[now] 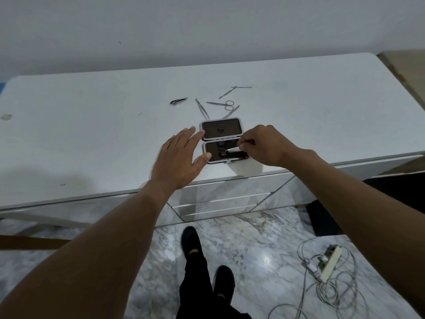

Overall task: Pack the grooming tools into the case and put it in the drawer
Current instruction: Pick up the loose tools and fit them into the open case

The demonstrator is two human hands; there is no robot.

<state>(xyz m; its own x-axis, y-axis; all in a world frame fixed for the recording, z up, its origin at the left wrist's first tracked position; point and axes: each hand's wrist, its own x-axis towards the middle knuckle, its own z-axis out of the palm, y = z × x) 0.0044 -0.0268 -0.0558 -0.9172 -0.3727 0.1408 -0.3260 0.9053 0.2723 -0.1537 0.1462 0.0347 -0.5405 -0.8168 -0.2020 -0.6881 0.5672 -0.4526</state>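
A: Where is the case (222, 140)?
B: Lying open on the white bench (92, 125), near its front edge, both dark-lined halves facing up.

A: And the right hand (264, 145)?
B: Pinched shut on a slim metal tool (232, 150), whose tip lies over the near half of the case, by the small loops in the middle.

A: The left hand (178, 157)?
B: Spread wide and flat, holding nothing. Its fingertips (199, 134) touch the left edge of the case, the thumb against the near half.

A: What else is out?
B: Behind the case on the bench: a nail clipper (179, 101) to the left, tweezers (202, 109) reaching almost to the far half, small scissors (222, 104), a file (231, 112) just beside them whose end touches the case rim, and further back two thin tools (234, 90) crossed over each other.

A: The drawer?
B: Drawer fronts (218, 199) show under the bench top, closed. Below lie a marble floor (253, 249) and a power strip (328, 263) with tangled cables.
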